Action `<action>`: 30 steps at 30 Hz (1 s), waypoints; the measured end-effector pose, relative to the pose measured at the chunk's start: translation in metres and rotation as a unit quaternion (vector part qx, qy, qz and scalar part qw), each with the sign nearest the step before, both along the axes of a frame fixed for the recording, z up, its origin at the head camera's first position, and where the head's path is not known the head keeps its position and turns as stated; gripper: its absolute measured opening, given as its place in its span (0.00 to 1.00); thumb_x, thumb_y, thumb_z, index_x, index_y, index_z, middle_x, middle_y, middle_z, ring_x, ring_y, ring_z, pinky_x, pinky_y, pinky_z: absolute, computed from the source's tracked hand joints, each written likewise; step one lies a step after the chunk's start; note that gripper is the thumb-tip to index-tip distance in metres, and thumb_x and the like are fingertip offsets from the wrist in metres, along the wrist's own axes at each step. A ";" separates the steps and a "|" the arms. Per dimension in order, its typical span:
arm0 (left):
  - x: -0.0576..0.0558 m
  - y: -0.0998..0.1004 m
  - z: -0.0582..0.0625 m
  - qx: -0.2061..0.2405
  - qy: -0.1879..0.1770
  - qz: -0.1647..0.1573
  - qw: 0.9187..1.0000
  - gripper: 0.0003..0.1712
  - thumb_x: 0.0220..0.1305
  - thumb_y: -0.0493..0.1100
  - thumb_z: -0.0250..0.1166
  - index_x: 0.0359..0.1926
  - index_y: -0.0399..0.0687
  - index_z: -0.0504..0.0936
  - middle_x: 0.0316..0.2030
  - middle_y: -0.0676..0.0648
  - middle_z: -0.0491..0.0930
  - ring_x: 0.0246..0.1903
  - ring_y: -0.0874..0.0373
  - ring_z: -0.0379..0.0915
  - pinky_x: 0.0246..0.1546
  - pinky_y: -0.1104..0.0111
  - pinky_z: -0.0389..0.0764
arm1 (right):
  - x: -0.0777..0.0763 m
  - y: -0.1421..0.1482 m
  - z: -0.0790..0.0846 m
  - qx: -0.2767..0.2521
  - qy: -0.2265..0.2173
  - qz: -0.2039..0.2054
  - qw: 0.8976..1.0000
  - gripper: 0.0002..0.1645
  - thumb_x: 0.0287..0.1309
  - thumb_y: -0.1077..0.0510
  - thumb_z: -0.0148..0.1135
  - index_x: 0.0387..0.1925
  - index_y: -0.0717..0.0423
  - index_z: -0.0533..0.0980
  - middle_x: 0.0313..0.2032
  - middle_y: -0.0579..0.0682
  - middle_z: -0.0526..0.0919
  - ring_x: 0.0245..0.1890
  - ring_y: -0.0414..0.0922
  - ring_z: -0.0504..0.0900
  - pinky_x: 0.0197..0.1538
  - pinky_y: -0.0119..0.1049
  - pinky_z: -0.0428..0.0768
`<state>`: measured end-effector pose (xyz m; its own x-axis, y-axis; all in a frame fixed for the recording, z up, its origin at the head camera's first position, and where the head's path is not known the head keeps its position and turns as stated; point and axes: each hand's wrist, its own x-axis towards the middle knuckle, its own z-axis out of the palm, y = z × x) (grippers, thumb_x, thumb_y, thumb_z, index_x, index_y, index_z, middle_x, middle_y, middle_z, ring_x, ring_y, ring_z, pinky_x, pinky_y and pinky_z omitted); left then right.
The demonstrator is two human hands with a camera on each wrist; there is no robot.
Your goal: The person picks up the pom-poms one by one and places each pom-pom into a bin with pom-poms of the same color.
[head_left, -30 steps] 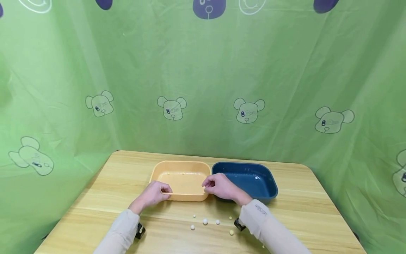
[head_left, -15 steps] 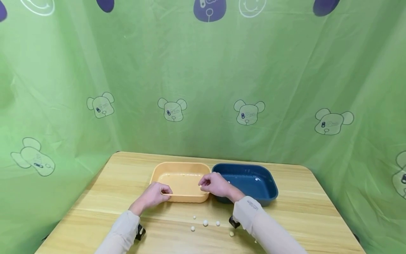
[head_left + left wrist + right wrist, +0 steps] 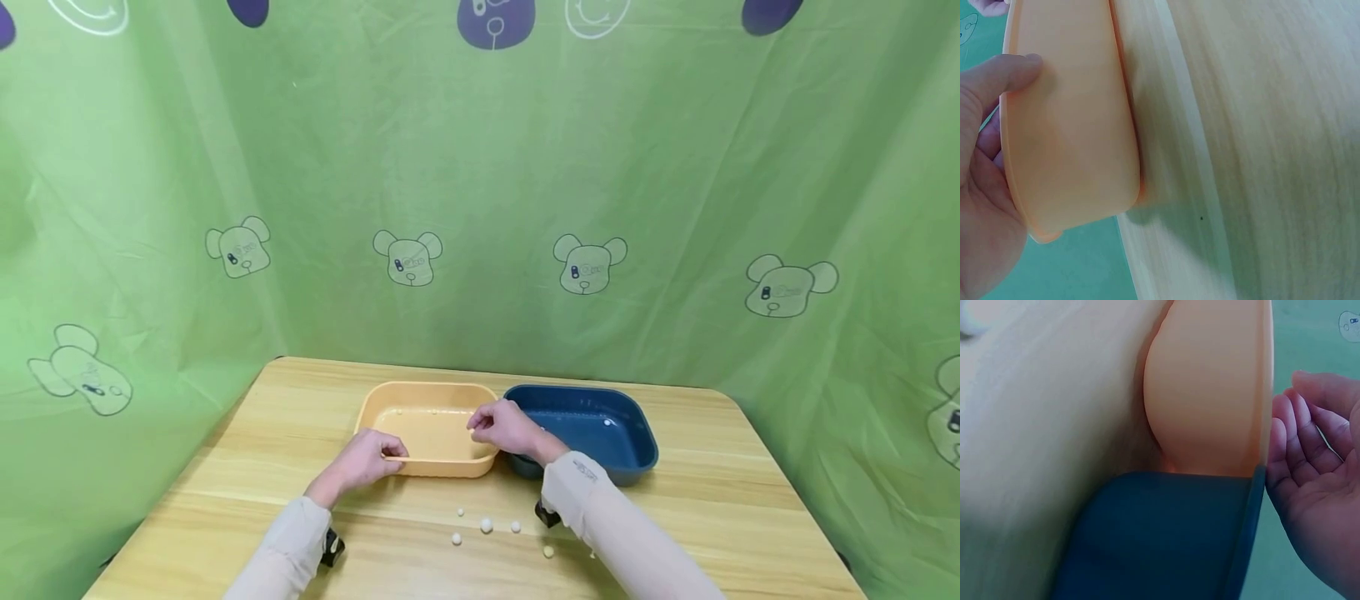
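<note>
My right hand [image 3: 507, 426] is pinching a pale ball [image 3: 471, 431]; the orange tray [image 3: 431, 437] is stretching lengthwise toward nine o'clock, my left hand [image 3: 363, 457] gripping its six-o'clock rim.

Left bin [image 3: 448, 469] stands beside right bin [image 3: 588, 443]; balls [image 3: 486, 526] lie before them.

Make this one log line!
left hand: grips orange bin; right hand: over it, pinching pale ball; blue bin: alongside; other balls: on table
</note>
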<state>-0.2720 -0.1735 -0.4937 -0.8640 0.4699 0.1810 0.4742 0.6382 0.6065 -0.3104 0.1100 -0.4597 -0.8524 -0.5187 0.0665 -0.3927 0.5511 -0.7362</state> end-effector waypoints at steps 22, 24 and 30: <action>0.000 -0.001 -0.001 0.002 0.012 -0.008 1.000 0.06 0.51 0.34 0.69 0.28 0.52 0.85 0.26 0.60 0.82 0.28 0.67 0.75 0.34 0.71 0.77 | -0.023 -0.007 0.001 0.026 -0.003 -0.033 0.999 0.08 0.51 0.67 0.64 0.36 0.65 0.81 0.26 0.45 0.79 0.26 0.40 0.75 0.32 0.31 0.76; 0.000 -0.001 -0.001 0.002 0.013 -0.009 1.000 0.07 0.51 0.34 0.69 0.28 0.52 0.85 0.26 0.59 0.82 0.28 0.67 0.76 0.34 0.71 0.77 | -0.024 -0.007 0.001 0.029 -0.008 -0.035 0.999 0.08 0.52 0.67 0.63 0.36 0.65 0.81 0.26 0.45 0.79 0.27 0.40 0.75 0.32 0.32 0.76; -0.001 -0.002 -0.001 0.002 0.017 -0.010 1.000 0.06 0.52 0.35 0.69 0.28 0.52 0.85 0.26 0.60 0.81 0.28 0.68 0.75 0.34 0.71 0.77 | -0.028 -0.009 0.001 0.038 -0.018 -0.046 0.998 0.09 0.53 0.66 0.63 0.38 0.66 0.80 0.26 0.46 0.78 0.27 0.40 0.74 0.32 0.32 0.75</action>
